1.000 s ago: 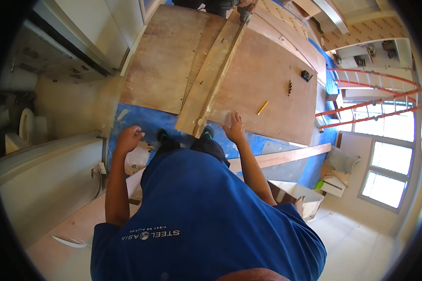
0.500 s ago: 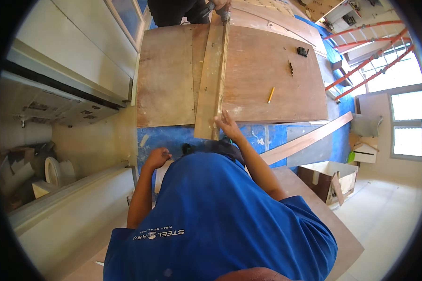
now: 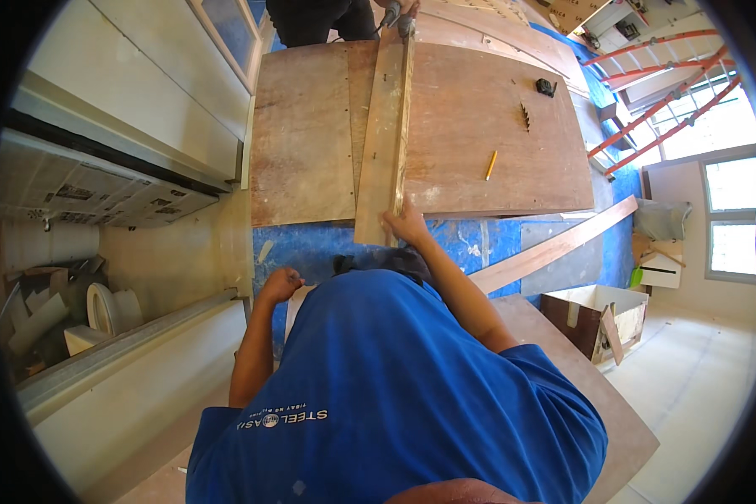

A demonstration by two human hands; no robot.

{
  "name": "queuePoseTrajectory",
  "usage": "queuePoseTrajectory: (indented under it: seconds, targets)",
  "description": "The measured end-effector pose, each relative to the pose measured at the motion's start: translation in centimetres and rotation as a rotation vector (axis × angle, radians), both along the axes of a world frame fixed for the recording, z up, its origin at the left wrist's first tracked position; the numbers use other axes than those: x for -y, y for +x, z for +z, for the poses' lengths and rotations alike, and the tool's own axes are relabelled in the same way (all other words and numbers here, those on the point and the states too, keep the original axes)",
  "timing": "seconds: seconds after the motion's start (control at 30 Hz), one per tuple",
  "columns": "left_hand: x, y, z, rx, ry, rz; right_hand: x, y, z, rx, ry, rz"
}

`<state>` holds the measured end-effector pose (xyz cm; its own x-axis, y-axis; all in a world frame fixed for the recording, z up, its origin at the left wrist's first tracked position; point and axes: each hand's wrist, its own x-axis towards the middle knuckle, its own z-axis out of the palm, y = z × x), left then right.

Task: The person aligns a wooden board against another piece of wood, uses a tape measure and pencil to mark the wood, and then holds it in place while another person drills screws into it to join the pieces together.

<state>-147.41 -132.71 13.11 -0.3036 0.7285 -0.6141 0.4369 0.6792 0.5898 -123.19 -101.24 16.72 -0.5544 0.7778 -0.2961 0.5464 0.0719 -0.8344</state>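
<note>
A long wooden plank (image 3: pixel 381 143) with a raised strip along its right edge lies lengthwise over a plywood board (image 3: pixel 496 126). Its near end juts past the board's front edge, and my right hand (image 3: pixel 406 223) grips it there. My left hand (image 3: pixel 280 286) hangs beside my body with curled fingers, away from the plank; whether anything sits in them I cannot make out. At the plank's far end another person's hand (image 3: pixel 408 7) is by a grey power tool (image 3: pixel 390 15), partly cut off by the frame.
On the plywood lie a yellow pencil (image 3: pixel 490 165), a dark auger bit (image 3: pixel 525 117) and a black tape measure (image 3: pixel 546 87). A loose board (image 3: pixel 554 244) crosses the blue floor covering. To the right stand an open wooden box (image 3: pixel 592 319) and an orange ladder (image 3: pixel 659 118).
My right hand has closed more firmly round the plank's near end. The view has shifted slightly. My left hand stays at my side with its fingers curled.
</note>
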Motion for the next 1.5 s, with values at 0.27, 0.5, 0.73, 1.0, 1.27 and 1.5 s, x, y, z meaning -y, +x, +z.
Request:
queuePoseTrajectory:
  seconds: [0.27,0.5,0.73,1.0,1.27,1.5]
  targets:
    - [1.5,0.9,-2.1,0.049,0.049,0.037,0.6,-1.3,0.2,0.183,0.18,-0.11]
    - [1.7,0.9,-2.5,0.066,0.019,0.063,0.1,-1.6,-0.4,0.174,0.149,-0.136]
    - [0.4,1.5,-1.6,0.075,0.016,0.098,0.3,-1.5,-1.0,0.206,0.19,-0.147]
    - [1.8,0.8,-3.9,-0.025,0.097,0.026,0.7,-2.0,-2.2,0.17,0.231,-0.218]
    - [1.8,0.3,-3.8,-0.019,0.085,-0.034,0.5,-2.0,-2.4,0.197,0.249,-0.204]
    - [0.9,0.3,-3.5,0.042,0.071,0.013,0.7,-2.1,-1.4,0.188,0.197,-0.216]
